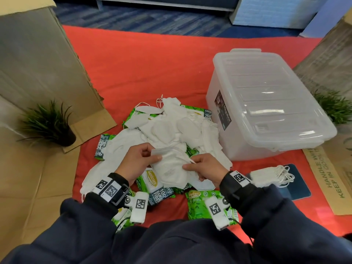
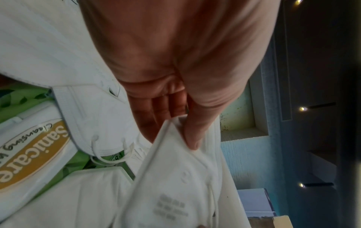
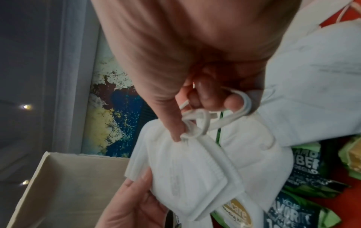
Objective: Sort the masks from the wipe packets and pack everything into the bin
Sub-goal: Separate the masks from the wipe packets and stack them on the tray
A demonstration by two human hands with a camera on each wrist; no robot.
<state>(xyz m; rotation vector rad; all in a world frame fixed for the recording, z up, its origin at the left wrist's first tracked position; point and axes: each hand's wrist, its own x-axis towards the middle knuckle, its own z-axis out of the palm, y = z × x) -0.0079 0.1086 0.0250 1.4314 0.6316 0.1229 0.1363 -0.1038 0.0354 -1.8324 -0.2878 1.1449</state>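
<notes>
Hands at centre, over a mixed heap on a red cloth (image 1: 133, 60). Left hand (image 1: 136, 161) pinching the upper left edge of a folded white mask (image 1: 171, 166), thumb on top, fingers behind; seen close in the left wrist view (image 2: 187, 80), thumb pressed to the mask's edge (image 2: 175, 177). Right hand (image 1: 206, 166) pinching the same mask at its right edge by the ear loop; in the right wrist view (image 3: 187, 50), fingers curled round the looped elastic, thumb tip on the mask (image 3: 185, 166). Mask held just above the heap of white masks (image 1: 171, 126), green wipe packets (image 1: 202, 201) showing beneath and around it. Clear plastic bin (image 1: 266, 103) to the right of the heap, lid on. Small stack of masks (image 1: 270, 175) lying apart near the right wrist, on a dark pad (image 1: 297, 185). Potted plant (image 1: 49, 126) at left on cardboard (image 1: 28, 183).
</notes>
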